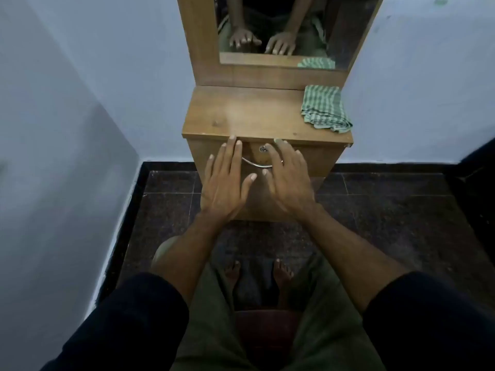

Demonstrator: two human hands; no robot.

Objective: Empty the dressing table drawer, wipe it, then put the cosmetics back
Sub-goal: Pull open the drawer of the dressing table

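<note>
Head view: a narrow wooden dressing table (257, 113) stands against a pale blue wall (428, 76), and its flat top serves as the bench. On the far right corner of that bench lies a folded green-and-white checked cloth (325, 108), its front edge just at the rim. Above the bench rises a mirror (273, 30) in a wooden frame; it reflects both hands and a strip of the cloth. Nothing else rests on the wood top.

Below the bench edge sits the drawer (257, 156), pushed in flush with the front. A small round lock (263, 149) shows near its upper middle, and a curved metal handle (257, 164) runs below it, partly covered at each end by the hands. What the drawer holds cannot be seen.

The floor (375, 210) is dark speckled tile with a black skirting along the walls. Two bare feet (257, 274) stand in front of the table, and a dark red stool edge (267, 325) shows below the knees.

The left hand (223, 183) is stretched forward, palm down, fingers straight and slightly spread, fingertips reaching the bench's front edge. The right hand (288, 178) mirrors it, fingers spread and straight, a ring on one finger, tips near the same edge. Neither grip closes on anything; both lie spread over the drawer front, either side of the handle. Whether the palms touch the wood cannot be told. Dark sleeves cover both upper arms.
</note>
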